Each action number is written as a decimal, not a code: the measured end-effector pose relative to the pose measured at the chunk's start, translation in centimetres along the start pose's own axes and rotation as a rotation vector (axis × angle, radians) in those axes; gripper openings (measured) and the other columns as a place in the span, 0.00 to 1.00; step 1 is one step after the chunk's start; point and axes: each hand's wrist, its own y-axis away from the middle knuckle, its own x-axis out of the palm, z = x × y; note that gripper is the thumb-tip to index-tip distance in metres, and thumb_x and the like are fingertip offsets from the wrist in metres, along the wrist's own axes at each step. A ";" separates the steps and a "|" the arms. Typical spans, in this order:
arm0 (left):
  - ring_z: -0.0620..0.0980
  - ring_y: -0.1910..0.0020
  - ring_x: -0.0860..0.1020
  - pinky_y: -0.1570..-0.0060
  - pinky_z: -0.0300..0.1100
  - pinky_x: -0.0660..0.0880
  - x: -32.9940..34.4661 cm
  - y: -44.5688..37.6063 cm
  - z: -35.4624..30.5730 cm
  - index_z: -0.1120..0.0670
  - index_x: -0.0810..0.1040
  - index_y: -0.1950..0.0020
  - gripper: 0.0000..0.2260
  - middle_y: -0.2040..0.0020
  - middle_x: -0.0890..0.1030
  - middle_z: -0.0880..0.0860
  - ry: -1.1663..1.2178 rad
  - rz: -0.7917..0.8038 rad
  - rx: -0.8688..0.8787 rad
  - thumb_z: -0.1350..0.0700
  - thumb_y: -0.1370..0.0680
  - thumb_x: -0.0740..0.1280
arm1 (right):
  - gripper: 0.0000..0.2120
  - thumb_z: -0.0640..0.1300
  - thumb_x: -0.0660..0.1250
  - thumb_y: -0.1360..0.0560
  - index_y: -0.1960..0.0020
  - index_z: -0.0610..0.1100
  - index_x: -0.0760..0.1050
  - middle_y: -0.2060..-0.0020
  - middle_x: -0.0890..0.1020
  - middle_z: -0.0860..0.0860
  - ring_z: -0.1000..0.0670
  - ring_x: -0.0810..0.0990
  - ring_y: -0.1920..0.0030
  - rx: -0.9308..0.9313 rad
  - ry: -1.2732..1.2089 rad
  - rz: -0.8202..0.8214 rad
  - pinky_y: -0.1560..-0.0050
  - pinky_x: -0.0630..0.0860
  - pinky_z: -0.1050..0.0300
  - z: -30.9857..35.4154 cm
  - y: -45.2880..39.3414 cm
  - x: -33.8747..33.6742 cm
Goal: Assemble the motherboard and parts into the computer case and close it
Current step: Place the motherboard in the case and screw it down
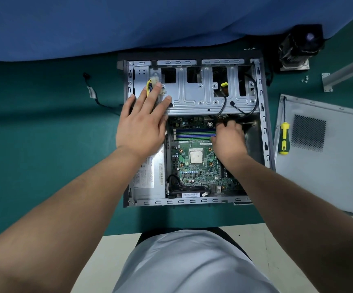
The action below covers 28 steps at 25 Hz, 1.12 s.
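The open computer case (pixel 263 115), a boxy shell of bare grey stamped steel with slotted rims, lies on its side on a matte teal mat (pixel 44 144). Inside it the green motherboard (pixel 194 166) sits flat, crowded with small round capacitors and copper-ringed screw holes; a square metallic processor (pixel 196 156) sits at its centre and long blue and green memory slots (pixel 194 132) run across its far part. A grey boxy power supply (pixel 150 178) with printed labels fills the case's left near corner.

The left hand (pixel 143 123) lies palm down, fingers straight and spread, across the ribbed sheet-metal drive cage (pixel 203 96), its fingertips touching a bundle of yellow and black wires ending in a white plastic plug (pixel 155 82). The right hand (pixel 229 138) is over the far right part of the board with its fingers curled down where thin black cables (pixel 223 106) drop from the cage; whether they pinch a cable or connector I cannot tell.

To the right of the case rests the flat grey side panel (pixel 323 153) with a perforated vent patch, and a yellow and black handled screwdriver (pixel 284 136) lies across its left edge. Beyond them sit a finned black cooler (pixel 298 49), a few tiny screws (pixel 305 78) and a metal bracket (pixel 327 81). A loose black cable (pixel 93 94) snakes over the mat left of the case, and smooth blue cloth (pixel 108 24) covers the far side
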 end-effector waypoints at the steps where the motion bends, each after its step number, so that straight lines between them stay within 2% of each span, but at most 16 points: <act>1: 0.54 0.19 0.59 0.21 0.54 0.52 0.0 0.0 0.0 0.42 0.65 0.22 0.22 0.16 0.55 0.47 0.000 0.002 0.000 0.47 0.16 0.53 | 0.19 0.41 0.68 0.20 0.30 0.40 0.71 0.36 0.72 0.40 0.41 0.71 0.35 -0.031 -0.002 -0.054 0.33 0.71 0.47 0.0 0.7 0.2; 3: 0.54 0.19 0.58 0.21 0.54 0.52 -0.1 0.0 0.0 0.42 0.64 0.21 0.22 0.16 0.55 0.47 0.001 0.006 0.002 0.46 0.16 0.52 | 0.25 0.45 0.70 0.22 0.28 0.42 0.70 0.34 0.71 0.44 0.44 0.71 0.34 -0.222 0.000 -0.065 0.29 0.70 0.47 0.1 2.5 0.9; 5: 0.54 0.19 0.58 0.21 0.54 0.52 -0.2 0.0 -0.1 0.42 0.64 0.21 0.22 0.16 0.54 0.47 -0.005 0.007 0.001 0.46 0.16 0.52 | 0.28 0.50 0.71 0.23 0.25 0.45 0.69 0.32 0.72 0.48 0.46 0.71 0.31 -0.411 -0.041 0.104 0.26 0.69 0.47 0.4 3.3 1.4; 6: 0.54 0.19 0.58 0.21 0.54 0.52 -0.3 0.0 -0.1 0.43 0.64 0.21 0.22 0.16 0.54 0.48 -0.004 0.008 0.002 0.46 0.16 0.52 | 0.30 0.52 0.72 0.23 0.25 0.45 0.69 0.32 0.72 0.49 0.46 0.70 0.31 -0.443 -0.040 0.190 0.27 0.69 0.47 0.7 3.3 1.4; 8: 0.54 0.19 0.59 0.21 0.54 0.52 -0.4 0.1 -0.2 0.43 0.65 0.21 0.22 0.16 0.55 0.48 0.002 0.013 0.006 0.46 0.16 0.53 | 0.30 0.52 0.73 0.23 0.26 0.44 0.69 0.33 0.72 0.47 0.45 0.70 0.31 -0.458 0.016 0.234 0.28 0.70 0.47 1.4 3.0 1.5; 13: 0.54 0.19 0.59 0.21 0.54 0.52 -0.4 0.0 -0.2 0.43 0.65 0.21 0.22 0.16 0.55 0.48 0.006 0.011 0.004 0.47 0.16 0.54 | 0.24 0.45 0.75 0.24 0.32 0.40 0.72 0.38 0.75 0.44 0.43 0.74 0.37 -0.483 0.153 0.143 0.32 0.74 0.47 2.5 3.2 2.2; 19: 0.54 0.19 0.59 0.21 0.54 0.52 -0.1 -0.1 -0.1 0.43 0.65 0.22 0.22 0.16 0.56 0.48 0.006 0.000 0.005 0.47 0.16 0.53 | 0.22 0.40 0.76 0.27 0.35 0.41 0.74 0.42 0.76 0.45 0.44 0.77 0.41 -0.488 0.191 0.109 0.38 0.78 0.49 2.7 3.2 2.4; 25: 0.56 0.20 0.60 0.21 0.55 0.53 -0.3 -0.1 -0.2 0.43 0.65 0.22 0.22 0.17 0.56 0.49 0.000 0.002 0.018 0.47 0.17 0.53 | 0.24 0.46 0.77 0.26 0.33 0.42 0.74 0.37 0.75 0.45 0.43 0.75 0.37 -0.475 0.125 0.145 0.35 0.76 0.48 2.4 2.8 2.4; 28: 0.56 0.20 0.60 0.21 0.55 0.53 -0.2 -0.1 -0.1 0.43 0.65 0.22 0.22 0.17 0.56 0.49 -0.008 0.006 0.024 0.47 0.16 0.53 | 0.30 0.53 0.73 0.24 0.27 0.43 0.70 0.33 0.73 0.46 0.44 0.72 0.32 -0.478 0.084 0.211 0.29 0.72 0.48 2.0 3.2 1.8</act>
